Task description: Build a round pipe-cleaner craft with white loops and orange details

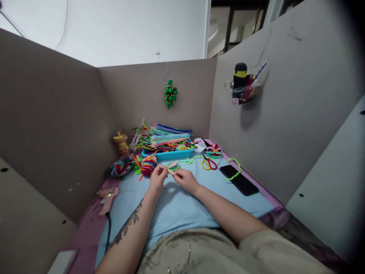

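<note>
In the head view, my left hand (157,179) and my right hand (186,180) meet over the light blue cloth. Between their pinched fingertips is a short cream piece (170,172), which looks like pipe cleaner, one end in each hand. Just behind it sits a small round pastel-striped piece (173,166), partly hidden by the fingers. A rainbow-striped rounded piece (148,166) with orange bits lies left of my left hand. Two tiny dark dots, perhaps bead eyes (171,187), are on the cloth below my fingers.
A blue tray (168,155) heaped with coloured pipe cleaners stands at the back. Scissors (209,164) and a black phone (239,180) lie to the right. On the left are a dark bowl (110,170) and a corded pink glue gun (107,199). Grey panels (245,144) surround the table.
</note>
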`<state>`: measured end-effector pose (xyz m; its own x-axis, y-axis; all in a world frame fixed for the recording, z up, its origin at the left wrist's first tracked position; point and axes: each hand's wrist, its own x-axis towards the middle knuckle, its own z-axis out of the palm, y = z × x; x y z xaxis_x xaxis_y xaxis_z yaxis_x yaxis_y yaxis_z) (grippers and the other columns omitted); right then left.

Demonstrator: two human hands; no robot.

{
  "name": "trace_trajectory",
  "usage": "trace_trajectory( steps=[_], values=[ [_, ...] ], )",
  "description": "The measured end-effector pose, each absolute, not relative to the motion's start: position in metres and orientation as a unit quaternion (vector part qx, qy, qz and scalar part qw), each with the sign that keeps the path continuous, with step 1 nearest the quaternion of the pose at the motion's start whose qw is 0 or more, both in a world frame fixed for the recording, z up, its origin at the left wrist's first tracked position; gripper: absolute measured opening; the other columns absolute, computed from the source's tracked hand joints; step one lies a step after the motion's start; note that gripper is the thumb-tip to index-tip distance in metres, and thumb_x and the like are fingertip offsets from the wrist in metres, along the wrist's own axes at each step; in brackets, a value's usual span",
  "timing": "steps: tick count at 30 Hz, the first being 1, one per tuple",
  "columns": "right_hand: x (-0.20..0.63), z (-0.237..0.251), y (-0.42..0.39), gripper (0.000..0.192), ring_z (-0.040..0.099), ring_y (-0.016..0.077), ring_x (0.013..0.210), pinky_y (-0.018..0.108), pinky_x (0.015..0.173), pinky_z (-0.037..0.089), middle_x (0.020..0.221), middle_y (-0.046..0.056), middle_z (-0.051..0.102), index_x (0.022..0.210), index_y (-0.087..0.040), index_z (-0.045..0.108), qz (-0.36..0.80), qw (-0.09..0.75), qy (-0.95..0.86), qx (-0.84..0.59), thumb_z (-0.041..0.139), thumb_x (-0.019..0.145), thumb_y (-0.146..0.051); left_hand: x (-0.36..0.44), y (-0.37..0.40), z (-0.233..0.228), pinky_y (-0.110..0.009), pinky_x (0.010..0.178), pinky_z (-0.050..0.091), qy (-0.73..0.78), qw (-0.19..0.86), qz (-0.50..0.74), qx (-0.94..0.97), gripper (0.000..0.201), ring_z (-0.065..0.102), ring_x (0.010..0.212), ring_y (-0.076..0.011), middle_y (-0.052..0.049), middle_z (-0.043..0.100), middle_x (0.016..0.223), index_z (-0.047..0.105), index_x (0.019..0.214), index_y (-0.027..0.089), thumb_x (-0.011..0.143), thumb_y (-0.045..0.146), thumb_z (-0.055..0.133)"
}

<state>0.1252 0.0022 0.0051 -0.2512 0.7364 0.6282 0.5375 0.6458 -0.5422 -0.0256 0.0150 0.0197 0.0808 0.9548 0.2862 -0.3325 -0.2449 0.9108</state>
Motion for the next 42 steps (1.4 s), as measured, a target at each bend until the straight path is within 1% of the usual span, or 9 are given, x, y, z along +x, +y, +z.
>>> trace_trajectory(
  steps=[5,9,18,23,26,29,35,38,42],
  values=[
    [0.125,0.008,-0.002,0.022,0.051,0.0149,0.067,0.024,0.065,0.036,0.067,0.004,0.06,0.071,-0.018,0.061,-0.023,0.429,-0.789,-0.44,0.046,0.084,-0.025,-0.024,0.014,0.018,-0.02,0.051,0.032,0.326,0.477,0.63,0.52,0.025,0.042,0.051,-0.0065,0.005,0.047,0.056,0.054,0.071,0.016,0.068,0.037,0.066],
    [0.124,0.01,-0.004,0.022,0.052,0.0169,0.071,0.026,0.067,0.036,0.07,0.007,0.061,0.074,-0.018,0.061,-0.046,0.419,-0.786,-0.453,0.044,0.086,-0.025,-0.023,0.014,0.018,-0.02,0.051,0.032,0.332,0.491,0.639,0.49,0.027,0.041,0.051,-0.0066,0.005,0.046,0.056,0.053,0.071,0.016,0.067,0.039,0.066],
    [0.128,0.013,-0.003,0.025,0.054,0.0129,0.064,0.022,0.059,0.035,0.069,0.002,0.062,0.078,-0.019,0.062,0.071,0.414,-0.798,-0.432,0.041,0.088,-0.028,-0.025,0.014,0.022,-0.021,0.058,0.038,0.342,0.556,0.576,0.492,0.043,0.053,0.068,-0.0113,-0.008,0.064,0.087,0.065,0.095,0.014,0.062,0.042,0.07],
    [0.126,0.016,-0.001,0.027,0.051,0.0111,0.059,0.021,0.055,0.036,0.066,0.0,0.059,0.092,-0.019,0.062,0.177,0.443,-0.775,-0.414,0.041,0.089,-0.036,-0.028,0.015,0.018,-0.023,0.064,0.04,0.337,0.534,0.566,0.53,0.034,0.053,0.068,-0.0124,-0.006,0.065,0.079,0.068,0.087,0.013,0.067,0.041,0.067],
    [0.124,0.022,-0.002,0.032,0.051,0.0116,0.063,0.021,0.059,0.038,0.066,0.001,0.057,0.08,-0.018,0.063,0.19,0.465,-0.771,-0.391,0.041,0.089,-0.039,-0.028,0.015,0.018,-0.027,0.071,0.042,0.334,0.53,0.568,0.533,0.032,0.057,0.076,-0.0162,-0.007,0.067,0.083,0.069,0.084,0.014,0.065,0.04,0.069],
    [0.121,0.026,-0.001,0.034,0.051,0.0125,0.067,0.023,0.063,0.04,0.068,0.002,0.058,0.07,-0.017,0.062,0.174,0.483,-0.768,-0.383,0.044,0.088,-0.039,-0.027,0.015,0.018,-0.031,0.077,0.042,0.34,0.522,0.576,0.529,0.03,0.058,0.081,-0.0189,-0.008,0.068,0.084,0.07,0.081,0.014,0.063,0.038,0.071],
    [0.114,0.026,0.0,0.025,0.054,0.0145,0.079,0.025,0.072,0.04,0.081,0.004,0.062,0.079,-0.019,0.062,0.099,0.482,-0.779,-0.389,0.046,0.088,-0.035,-0.027,0.016,0.017,-0.032,0.079,0.042,0.346,0.522,0.59,0.51,0.024,0.059,0.079,-0.0184,-0.006,0.068,0.08,0.069,0.07,0.014,0.06,0.035,0.073],
    [0.112,0.027,-0.001,0.024,0.053,0.017,0.084,0.028,0.076,0.038,0.086,0.007,0.063,0.083,-0.019,0.062,0.009,0.455,-0.787,-0.416,0.044,0.089,-0.032,-0.023,0.015,0.016,-0.03,0.075,0.042,0.347,0.52,0.615,0.481,0.023,0.058,0.077,-0.0171,-0.006,0.067,0.079,0.067,0.065,0.014,0.057,0.035,0.074],
    [0.109,0.029,-0.003,0.027,0.052,0.0187,0.08,0.029,0.072,0.034,0.082,0.009,0.062,0.08,-0.017,0.062,-0.096,0.411,-0.786,-0.453,0.041,0.09,-0.03,-0.015,0.014,0.012,-0.024,0.064,0.04,0.365,0.519,0.635,0.441,0.026,0.055,0.071,-0.0131,-0.004,0.065,0.077,0.065,0.065,0.014,0.057,0.037,0.074]
  ],
)
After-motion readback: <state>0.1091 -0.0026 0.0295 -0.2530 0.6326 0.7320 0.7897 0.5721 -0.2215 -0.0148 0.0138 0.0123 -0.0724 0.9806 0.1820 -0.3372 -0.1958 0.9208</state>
